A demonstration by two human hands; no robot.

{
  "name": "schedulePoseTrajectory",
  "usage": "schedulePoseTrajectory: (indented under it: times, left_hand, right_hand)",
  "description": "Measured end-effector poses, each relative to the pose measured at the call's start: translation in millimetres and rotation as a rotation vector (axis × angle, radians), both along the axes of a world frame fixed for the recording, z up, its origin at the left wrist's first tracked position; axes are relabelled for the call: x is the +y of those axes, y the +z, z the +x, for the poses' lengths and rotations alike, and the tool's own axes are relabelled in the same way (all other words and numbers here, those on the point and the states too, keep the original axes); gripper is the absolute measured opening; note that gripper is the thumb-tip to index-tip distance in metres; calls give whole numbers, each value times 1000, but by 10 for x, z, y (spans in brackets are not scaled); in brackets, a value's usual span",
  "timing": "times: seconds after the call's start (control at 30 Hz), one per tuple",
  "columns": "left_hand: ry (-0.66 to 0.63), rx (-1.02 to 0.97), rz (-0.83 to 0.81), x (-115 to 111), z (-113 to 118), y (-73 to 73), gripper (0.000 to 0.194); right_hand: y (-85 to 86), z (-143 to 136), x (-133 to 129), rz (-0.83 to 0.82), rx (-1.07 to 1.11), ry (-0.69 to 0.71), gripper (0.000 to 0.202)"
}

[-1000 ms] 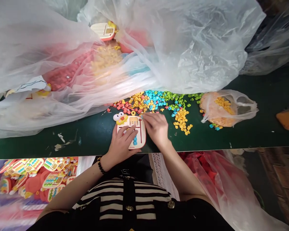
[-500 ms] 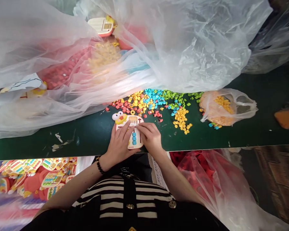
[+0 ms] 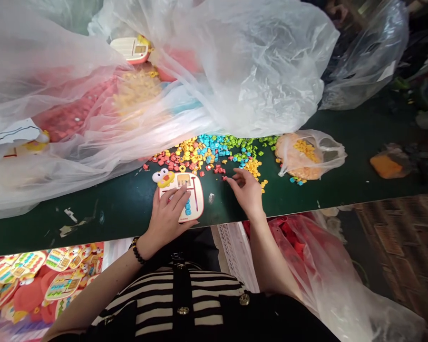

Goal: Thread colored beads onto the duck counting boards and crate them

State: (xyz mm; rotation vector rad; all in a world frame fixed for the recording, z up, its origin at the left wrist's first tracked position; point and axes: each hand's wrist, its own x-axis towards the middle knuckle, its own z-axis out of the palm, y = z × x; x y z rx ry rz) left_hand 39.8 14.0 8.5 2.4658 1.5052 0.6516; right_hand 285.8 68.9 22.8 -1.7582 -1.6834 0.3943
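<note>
A cream and red toy board (image 3: 197,194) with a duck head, big white eyes and a yellow bill lies on the green table near its front edge. Blue pieces (image 3: 188,207) sit in a column on its face. My left hand (image 3: 169,204) holds the board down, fingers over its face and thumb along the near edge, hiding part of it. To the right, my right hand (image 3: 247,191) is over the table with thumb and fingers apart. Its thumb tip is right by a small red piece (image 3: 224,178); whether it touches is unclear.
Loose yellow pieces (image 3: 189,151), blue ones (image 3: 214,145) and green ones (image 3: 248,146) lie behind the board. Large plastic bags (image 3: 264,76) cover the back. An orange bag of pieces (image 3: 292,156) stands at right. Finished-looking duck boards (image 3: 62,282) fill a container below left.
My right hand has left the board and moved right to the loose pieces. My left hand stays on the board. The whole view has shifted somewhat.
</note>
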Motion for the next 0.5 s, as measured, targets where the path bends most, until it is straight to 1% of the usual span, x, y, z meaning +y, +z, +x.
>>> schedulePoseTrajectory:
  times: [0.07, 0.1, 0.23, 0.3, 0.37, 0.4, 0.47, 0.5]
  left_hand:
    - [0, 3, 1, 2, -2, -3, 67]
    - [-2, 4, 5, 4, -4, -5, 67]
    - [-8, 4, 21, 6, -6, -6, 65]
    - [-13, 5, 23, 4, -6, -3, 65]
    - [-16, 8, 23, 1, -7, 1, 65]
    - [-18, 10, 23, 0, -7, 3, 66]
    - [-20, 14, 23, -1, -9, 6, 66]
    - [-20, 17, 22, 0, -10, 7, 66]
  right_hand:
    - [-54, 48, 53, -80, -26, 45, 32]
    - [-85, 14, 72, -82, -37, 60, 30]
    - [-161, -292, 159, -23, -55, 49, 23]
    - [-133, -367, 248, -32, -34, 129, 24]
    - [-64, -306, 390, -5, -19, 180, 24]
    - [-24, -229, 483, 33, -26, 158, 24]
    - [45, -27, 708, 121, -82, 41, 24]
    - [65, 76, 834, 127, -121, 2, 25]
